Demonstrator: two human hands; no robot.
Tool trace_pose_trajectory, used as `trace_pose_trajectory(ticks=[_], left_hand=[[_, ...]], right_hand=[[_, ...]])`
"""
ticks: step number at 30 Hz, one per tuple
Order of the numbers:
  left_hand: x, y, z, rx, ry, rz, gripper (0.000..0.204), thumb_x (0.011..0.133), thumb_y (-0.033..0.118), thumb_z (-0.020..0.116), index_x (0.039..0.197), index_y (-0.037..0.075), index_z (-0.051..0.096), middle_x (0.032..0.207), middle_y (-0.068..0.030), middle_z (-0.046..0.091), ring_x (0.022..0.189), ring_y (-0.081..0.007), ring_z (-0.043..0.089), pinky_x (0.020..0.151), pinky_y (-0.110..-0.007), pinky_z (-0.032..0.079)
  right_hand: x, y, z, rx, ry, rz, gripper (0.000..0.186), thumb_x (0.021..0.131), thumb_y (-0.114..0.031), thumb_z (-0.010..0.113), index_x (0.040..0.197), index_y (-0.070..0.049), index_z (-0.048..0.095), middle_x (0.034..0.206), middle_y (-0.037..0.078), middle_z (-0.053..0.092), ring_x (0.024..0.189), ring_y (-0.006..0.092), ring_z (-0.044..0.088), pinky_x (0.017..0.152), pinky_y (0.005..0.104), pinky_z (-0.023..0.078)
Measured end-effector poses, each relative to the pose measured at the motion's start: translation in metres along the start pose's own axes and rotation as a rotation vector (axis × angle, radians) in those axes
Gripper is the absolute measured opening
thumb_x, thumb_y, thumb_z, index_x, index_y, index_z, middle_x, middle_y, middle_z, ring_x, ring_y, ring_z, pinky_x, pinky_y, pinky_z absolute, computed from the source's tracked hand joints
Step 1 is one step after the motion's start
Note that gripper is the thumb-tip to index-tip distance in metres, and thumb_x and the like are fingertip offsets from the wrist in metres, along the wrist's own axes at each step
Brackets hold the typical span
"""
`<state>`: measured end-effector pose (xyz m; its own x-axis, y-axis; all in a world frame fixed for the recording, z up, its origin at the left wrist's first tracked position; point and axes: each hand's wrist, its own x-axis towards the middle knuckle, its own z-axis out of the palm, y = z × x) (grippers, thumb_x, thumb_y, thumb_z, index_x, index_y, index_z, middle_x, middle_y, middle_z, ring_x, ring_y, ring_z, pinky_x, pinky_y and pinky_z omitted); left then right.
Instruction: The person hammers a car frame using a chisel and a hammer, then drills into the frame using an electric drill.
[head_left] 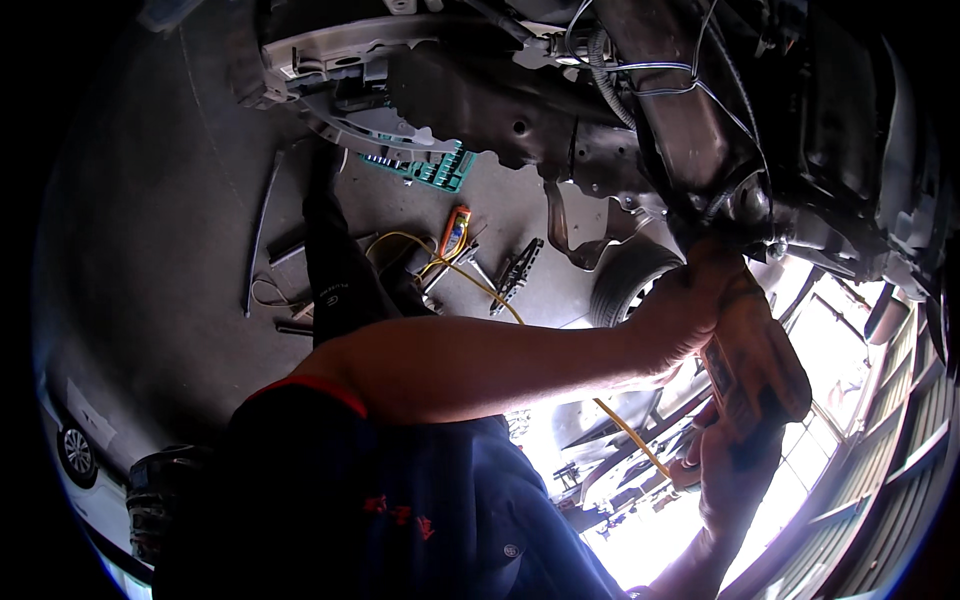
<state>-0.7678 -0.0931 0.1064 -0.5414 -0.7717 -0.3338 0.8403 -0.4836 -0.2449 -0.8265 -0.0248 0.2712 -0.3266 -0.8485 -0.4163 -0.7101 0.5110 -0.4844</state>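
My left hand (690, 305) reaches up and to the right, closed around the top of a grimy orange and black power wrench (755, 375). The tool's head is pressed up against the dark underside of a raised car (700, 150), by a round metal joint (750, 200). My right hand (725, 475) comes up from the lower edge and grips the tool's handle from below. A yellow hose (630, 430) leads to the handle's base. My dark blue sleeve with red trim (310, 390) fills the lower left.
On the grey floor lie a green socket tray (432, 168), an orange hand tool (455, 230), a black tool (520, 265) and loose rods. A tyre (628, 285) stands near the middle. Wires (650, 70) hang under the car. Bright windows glare at lower right.
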Motion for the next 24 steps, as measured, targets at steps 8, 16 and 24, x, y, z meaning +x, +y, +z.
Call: trace_pose_trajectory(ticks=[8,16,24], left_hand=[[0.007,-0.008,0.0,-0.007,0.007,0.042,0.034,0.103,0.045,0.059,0.104,0.011,0.059,0.096,-0.0016,0.058,0.091,-0.0108,0.055,0.087,-0.031,0.046],[0.005,-0.008,0.0,-0.025,0.004,0.022,0.032,0.103,0.042,0.056,0.106,0.011,0.058,0.099,-0.0034,0.058,0.093,-0.0124,0.055,0.09,-0.033,0.046],[0.003,-0.006,-0.001,0.021,-0.045,-0.031,0.035,0.103,0.045,0.058,0.113,0.012,0.056,0.106,-0.005,0.059,0.103,-0.0135,0.055,0.098,-0.036,0.043]], right_hand=[[0.003,0.009,-0.023,0.059,-0.121,0.038,0.068,0.085,0.008,0.056,0.149,0.002,0.033,0.112,0.017,0.064,0.094,0.0167,0.066,0.08,0.0266,0.055],[0.009,0.019,-0.022,-0.072,0.019,-0.054,0.075,0.083,-0.015,0.07,0.149,0.001,0.038,0.08,0.007,0.062,0.056,0.0113,0.057,0.051,0.0237,0.049],[0.01,0.016,-0.027,-0.343,-0.045,-0.109,0.067,0.077,-0.002,0.06,0.142,0.003,0.045,0.08,0.009,0.063,0.053,0.0126,0.058,0.047,0.0257,0.05]])
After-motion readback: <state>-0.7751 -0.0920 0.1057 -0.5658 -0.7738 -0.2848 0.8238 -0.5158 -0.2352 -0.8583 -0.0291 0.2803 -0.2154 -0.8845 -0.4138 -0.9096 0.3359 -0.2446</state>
